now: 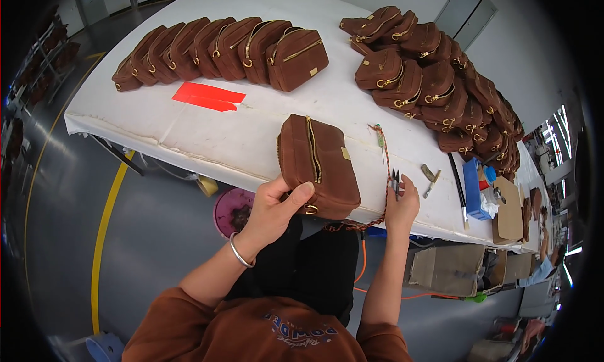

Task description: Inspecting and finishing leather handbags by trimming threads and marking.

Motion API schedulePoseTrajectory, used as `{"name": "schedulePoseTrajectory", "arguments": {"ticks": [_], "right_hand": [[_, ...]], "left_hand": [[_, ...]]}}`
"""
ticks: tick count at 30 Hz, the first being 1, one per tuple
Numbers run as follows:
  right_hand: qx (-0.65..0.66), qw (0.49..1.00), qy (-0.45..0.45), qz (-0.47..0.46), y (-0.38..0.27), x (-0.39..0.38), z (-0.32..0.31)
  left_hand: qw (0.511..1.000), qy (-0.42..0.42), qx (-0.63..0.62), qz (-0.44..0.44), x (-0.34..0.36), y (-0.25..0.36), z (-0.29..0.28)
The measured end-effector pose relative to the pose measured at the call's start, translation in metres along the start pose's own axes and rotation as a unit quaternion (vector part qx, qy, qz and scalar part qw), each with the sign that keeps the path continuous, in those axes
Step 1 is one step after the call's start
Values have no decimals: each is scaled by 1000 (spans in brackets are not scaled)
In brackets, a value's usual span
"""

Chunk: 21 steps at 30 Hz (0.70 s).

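Note:
My left hand (pixel 277 208) grips the lower left end of a brown zippered bag (pixel 330 170) at the table's front edge, thumb on its front near a gold ring. My right hand (pixel 402 205) is closed on small dark thread snips (pixel 394 178), just right of the bag. A patterned cord (pixel 386 151) runs beside the snips and hangs beneath the bag. A green-handled tool (pixel 380 137) lies beyond, and a small knife-like tool and a thin brush (pixel 433 184) lie to the right.
The white table (pixel 132 123) holds a row of bags (pixel 296 60), a red patch (pixel 204 98), a large bag pile (pixel 459 104), a long brush, a blue box (pixel 478 189) and cardboard (pixel 506 211). Below are a pink bucket (pixel 223 217) and orange hose. Another person (pixel 541 271) works far right.

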State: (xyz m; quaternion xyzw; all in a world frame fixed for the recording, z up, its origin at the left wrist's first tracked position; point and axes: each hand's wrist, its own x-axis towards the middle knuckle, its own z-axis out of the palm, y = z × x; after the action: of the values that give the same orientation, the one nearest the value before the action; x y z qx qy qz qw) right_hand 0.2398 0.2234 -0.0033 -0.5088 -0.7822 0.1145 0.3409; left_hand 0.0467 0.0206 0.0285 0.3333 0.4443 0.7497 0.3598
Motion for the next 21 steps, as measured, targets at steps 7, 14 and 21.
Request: {"name": "schedulePoseTrajectory", "arguments": {"ticks": [7, 14, 21], "right_hand": [[24, 999, 23, 32, 12, 9, -1], [354, 933, 47, 45, -30, -11, -30], [388, 917, -87, -31, -110, -66, -60]], "left_hand": [[1000, 7, 4, -6, 0, -1, 2], [1000, 0, -3, -27, 1, -4, 11], [999, 20, -20, -15, 1, -13, 21]]}}
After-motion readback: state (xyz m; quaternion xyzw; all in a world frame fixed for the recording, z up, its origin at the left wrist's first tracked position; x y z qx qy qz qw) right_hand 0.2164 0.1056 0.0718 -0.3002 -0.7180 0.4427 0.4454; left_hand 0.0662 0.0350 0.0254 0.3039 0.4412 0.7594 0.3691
